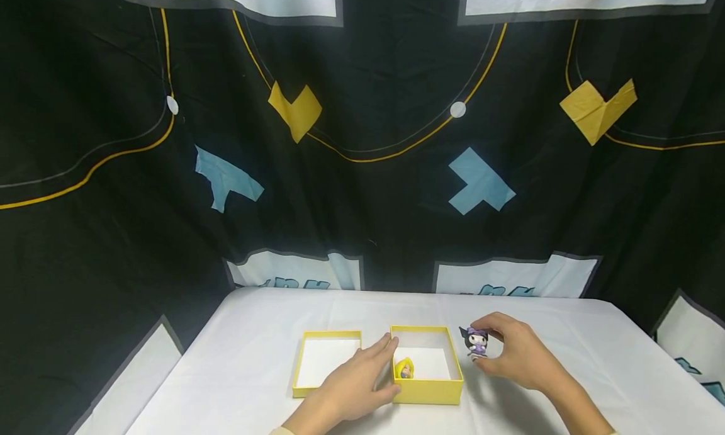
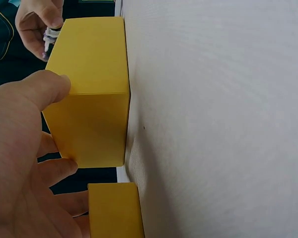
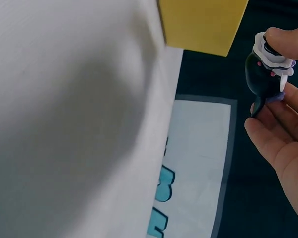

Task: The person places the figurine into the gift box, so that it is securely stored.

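In the head view a yellow open-topped box (image 1: 427,393) with a white inside stands on the table. My left hand (image 1: 354,383) rests against its left side, thumb at the near corner and fingers reaching toward the far one. Inside, at the near left corner, sits a small yellow-hooded figurine (image 1: 404,368). To the right of the box, my right hand (image 1: 518,350) pinches a black, white and purple figurine (image 1: 477,342) upright between thumb and fingers, raised above the table. The right wrist view shows the dark back of this figurine (image 3: 263,74).
A shallow yellow-rimmed lid (image 1: 298,366), white inside, lies left of the box, partly behind my left hand. White cloth covers the table (image 1: 243,315). A black curtain (image 1: 391,221) with yellow and blue patches hangs behind it.
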`<state>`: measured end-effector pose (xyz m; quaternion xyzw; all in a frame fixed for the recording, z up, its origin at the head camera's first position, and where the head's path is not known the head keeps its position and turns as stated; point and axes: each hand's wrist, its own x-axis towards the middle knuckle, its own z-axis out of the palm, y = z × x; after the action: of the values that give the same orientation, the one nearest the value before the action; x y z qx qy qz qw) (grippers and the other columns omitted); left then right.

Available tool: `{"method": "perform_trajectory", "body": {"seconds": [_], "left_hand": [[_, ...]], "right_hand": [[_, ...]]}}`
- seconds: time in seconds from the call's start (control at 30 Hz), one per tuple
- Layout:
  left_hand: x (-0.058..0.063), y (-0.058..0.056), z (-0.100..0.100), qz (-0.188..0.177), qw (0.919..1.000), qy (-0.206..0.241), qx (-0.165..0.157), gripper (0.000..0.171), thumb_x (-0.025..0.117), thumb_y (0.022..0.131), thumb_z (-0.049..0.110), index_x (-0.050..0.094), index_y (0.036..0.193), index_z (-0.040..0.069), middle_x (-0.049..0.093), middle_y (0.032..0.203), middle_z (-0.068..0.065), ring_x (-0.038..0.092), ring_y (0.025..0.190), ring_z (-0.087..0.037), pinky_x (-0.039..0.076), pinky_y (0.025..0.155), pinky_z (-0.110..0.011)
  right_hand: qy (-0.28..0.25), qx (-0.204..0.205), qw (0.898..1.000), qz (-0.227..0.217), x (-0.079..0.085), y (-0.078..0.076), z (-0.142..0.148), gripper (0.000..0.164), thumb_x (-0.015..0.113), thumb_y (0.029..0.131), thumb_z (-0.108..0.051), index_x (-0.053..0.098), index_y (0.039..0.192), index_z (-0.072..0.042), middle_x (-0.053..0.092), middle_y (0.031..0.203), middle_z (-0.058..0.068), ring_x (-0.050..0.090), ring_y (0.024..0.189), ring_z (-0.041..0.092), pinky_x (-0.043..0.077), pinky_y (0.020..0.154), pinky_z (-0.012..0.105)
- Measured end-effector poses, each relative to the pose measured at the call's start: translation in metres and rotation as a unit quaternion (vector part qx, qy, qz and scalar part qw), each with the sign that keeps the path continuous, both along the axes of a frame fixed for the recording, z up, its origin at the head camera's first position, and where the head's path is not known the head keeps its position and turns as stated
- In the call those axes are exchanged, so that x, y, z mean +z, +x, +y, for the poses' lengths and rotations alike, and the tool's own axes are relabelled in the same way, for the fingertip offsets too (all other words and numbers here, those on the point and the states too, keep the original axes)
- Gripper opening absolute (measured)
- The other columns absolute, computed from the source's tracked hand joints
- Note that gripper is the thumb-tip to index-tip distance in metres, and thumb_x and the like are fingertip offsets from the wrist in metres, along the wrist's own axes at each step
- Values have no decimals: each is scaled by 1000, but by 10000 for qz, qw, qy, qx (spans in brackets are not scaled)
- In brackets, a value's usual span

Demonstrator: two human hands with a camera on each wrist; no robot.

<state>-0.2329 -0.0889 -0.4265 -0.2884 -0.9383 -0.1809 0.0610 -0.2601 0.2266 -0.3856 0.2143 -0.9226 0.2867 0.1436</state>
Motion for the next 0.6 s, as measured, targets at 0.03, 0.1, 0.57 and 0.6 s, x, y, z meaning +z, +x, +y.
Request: {"method": "perform_trajectory", "body": {"seconds": [0.03, 0.1, 0.57, 0.6], "left_hand": [[0, 0, 0, -6, 10000, -4, -1, 77, 59, 92, 51, 32, 153, 13, 29, 158, -5, 36, 139, -21, 35, 109, -51], [0, 0, 1, -12, 10000, -18, 2, 77, 59, 92, 51, 32, 154, 14, 28, 158, -5, 36, 139, -21, 35, 109, -51], [1, 1, 0, -43, 10000, -80, 36, 77, 59, 91, 52, 32, 153, 14, 29, 158, -4, 36, 139, -21, 35, 109, -50], [1, 1, 0, -29, 9999, -87, 45, 78, 59, 91, 52, 32, 153, 14, 29, 158, -5, 36, 139, -21, 36, 109, -50]], "right_hand": [[13, 25, 10000, 36, 1, 1, -2, 47, 89, 64, -17, 69, 107, -15, 64, 104, -10, 63, 98, 11, 54, 90, 38], [42, 12, 10000, 53, 3, 1, -5, 47, 89, 65, -17, 69, 107, -16, 63, 105, -12, 62, 98, 10, 54, 91, 38], [38, 278, 9996, -20, 8, -1, -32, 46, 87, 67, -15, 68, 109, -16, 63, 107, -11, 62, 100, 12, 54, 91, 38], [44, 298, 9995, -34, 8, -1, -35, 46, 88, 67, -16, 68, 109, -16, 63, 107, -11, 62, 100, 12, 54, 90, 39]]}}
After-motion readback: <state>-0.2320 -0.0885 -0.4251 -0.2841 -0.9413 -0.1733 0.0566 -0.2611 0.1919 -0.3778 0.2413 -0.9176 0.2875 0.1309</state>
